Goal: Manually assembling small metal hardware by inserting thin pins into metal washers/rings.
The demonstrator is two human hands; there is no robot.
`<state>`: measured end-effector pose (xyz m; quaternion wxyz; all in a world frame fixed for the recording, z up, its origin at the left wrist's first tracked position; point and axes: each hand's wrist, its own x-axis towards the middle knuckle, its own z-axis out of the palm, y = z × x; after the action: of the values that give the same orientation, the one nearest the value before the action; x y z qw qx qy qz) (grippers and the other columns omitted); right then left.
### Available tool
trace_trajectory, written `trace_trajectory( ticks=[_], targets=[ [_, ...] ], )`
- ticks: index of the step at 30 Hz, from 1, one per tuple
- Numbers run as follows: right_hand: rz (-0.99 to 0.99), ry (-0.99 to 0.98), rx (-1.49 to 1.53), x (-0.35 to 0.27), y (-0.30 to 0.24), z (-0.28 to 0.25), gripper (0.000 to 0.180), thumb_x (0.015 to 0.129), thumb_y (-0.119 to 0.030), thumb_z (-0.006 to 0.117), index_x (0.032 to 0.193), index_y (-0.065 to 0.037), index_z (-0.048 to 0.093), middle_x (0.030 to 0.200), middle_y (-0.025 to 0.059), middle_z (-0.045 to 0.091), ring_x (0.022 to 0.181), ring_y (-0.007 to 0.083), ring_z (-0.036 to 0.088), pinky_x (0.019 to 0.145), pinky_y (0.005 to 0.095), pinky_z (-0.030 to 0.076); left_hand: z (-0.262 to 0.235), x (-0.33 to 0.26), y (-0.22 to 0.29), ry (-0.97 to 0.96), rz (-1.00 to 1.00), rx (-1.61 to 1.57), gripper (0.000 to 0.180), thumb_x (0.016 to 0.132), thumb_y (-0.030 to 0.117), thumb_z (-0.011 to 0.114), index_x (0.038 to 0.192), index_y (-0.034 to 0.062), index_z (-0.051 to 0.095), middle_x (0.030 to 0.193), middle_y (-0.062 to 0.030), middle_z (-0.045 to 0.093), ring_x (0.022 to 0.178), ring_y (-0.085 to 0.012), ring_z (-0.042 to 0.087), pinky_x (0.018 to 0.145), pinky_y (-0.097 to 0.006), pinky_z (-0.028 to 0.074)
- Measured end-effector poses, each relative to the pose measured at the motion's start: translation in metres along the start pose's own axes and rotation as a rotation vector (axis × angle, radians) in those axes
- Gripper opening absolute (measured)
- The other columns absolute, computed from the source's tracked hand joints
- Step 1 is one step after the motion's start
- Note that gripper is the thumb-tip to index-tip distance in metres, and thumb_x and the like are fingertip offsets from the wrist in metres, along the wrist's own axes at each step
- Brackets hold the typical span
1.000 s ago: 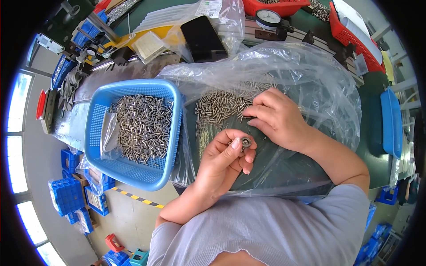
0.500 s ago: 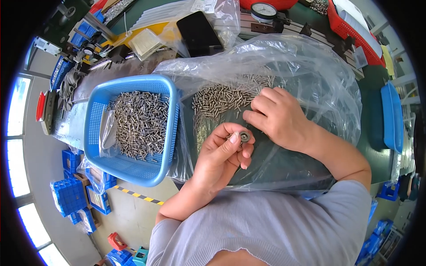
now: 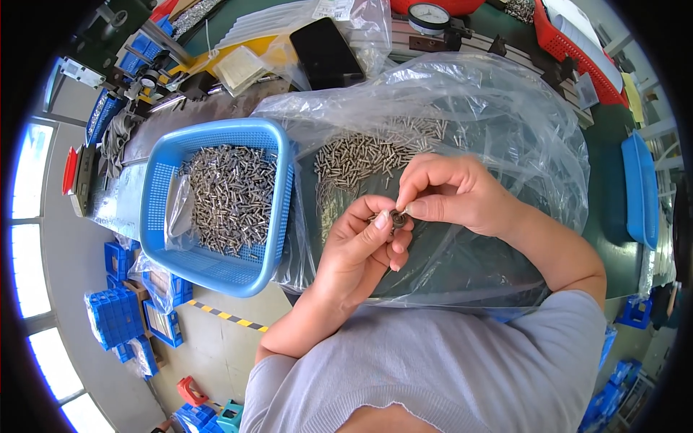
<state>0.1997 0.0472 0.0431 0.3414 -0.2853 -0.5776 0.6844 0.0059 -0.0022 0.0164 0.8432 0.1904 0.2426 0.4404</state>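
My left hand (image 3: 350, 252) is closed around a small round metal ring (image 3: 398, 219), held up between thumb and fingers. Other small metal bits seem to be tucked in its curled fingers. My right hand (image 3: 458, 195) pinches thumb and forefinger together right at the ring's opening; whatever sits between those fingertips is hidden. Just beyond both hands, a loose pile of small metal pins (image 3: 354, 160) lies on a clear plastic sheet (image 3: 505, 137). To the left stands a blue plastic basket (image 3: 287, 187) holding many similar pins (image 3: 229, 198) and a small clear bag (image 3: 178, 209).
A black phone (image 3: 326, 54) lies behind the sheet. A dial gauge (image 3: 428, 18) on a metal rail and a red basket (image 3: 577, 54) are at the back right. Another blue tray (image 3: 639, 189) sits on the right edge. Blue crates (image 3: 112, 317) stand on the floor at left.
My right hand has come from the pin pile toward me and left, and its fingertips now meet the ring. My left hand stays nearly in place.
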Motion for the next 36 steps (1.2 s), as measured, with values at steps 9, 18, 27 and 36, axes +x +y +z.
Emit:
trace_trajectory(
  ticks=[9,18,27,36],
  targets=[
    [-0.027,-0.002,-0.183,0.000,0.001,0.000,0.005,0.084,-0.001,0.064,0.088,-0.003,0.065,0.092,0.0029,0.057,0.085,0.0115,0.055,0.074,0.0244,0.044,0.002,0.000,0.001,0.022,-0.008,0.032,0.021,0.092,0.024,0.059,0.107,0.0096,0.055,0.088,-0.0072,0.057,0.069,-0.0124,0.049,0.054,-0.024,0.039],
    [-0.029,-0.009,-0.428,-0.002,-0.008,0.000,0.006,0.081,-0.005,0.065,0.084,-0.003,0.061,0.088,0.0033,0.056,0.077,0.0116,0.054,0.069,0.0250,0.044,-0.001,-0.001,0.001,-0.009,-0.022,-0.065,0.019,0.093,0.018,0.058,0.105,0.0052,0.054,0.090,-0.0097,0.060,0.068,-0.0125,0.053,0.054,-0.026,0.044],
    [-0.100,0.012,-0.433,0.002,-0.006,0.004,0.007,0.081,-0.006,0.067,0.085,-0.006,0.060,0.092,0.0023,0.054,0.081,0.0112,0.051,0.070,0.0249,0.042,-0.004,-0.001,-0.001,-0.071,-0.061,0.039,0.022,0.091,0.023,0.061,0.104,0.0059,0.055,0.089,-0.0087,0.058,0.065,-0.0111,0.047,0.048,-0.022,0.037],
    [-0.174,0.022,-0.444,0.001,0.000,0.001,0.009,0.080,-0.003,0.066,0.083,-0.003,0.058,0.091,0.0056,0.054,0.082,0.0160,0.054,0.072,0.0280,0.043,0.002,-0.001,0.004,0.027,-0.096,-0.071,0.019,0.093,0.022,0.057,0.104,0.0065,0.055,0.091,-0.0082,0.059,0.067,-0.0103,0.047,0.052,-0.023,0.038]
  ],
)
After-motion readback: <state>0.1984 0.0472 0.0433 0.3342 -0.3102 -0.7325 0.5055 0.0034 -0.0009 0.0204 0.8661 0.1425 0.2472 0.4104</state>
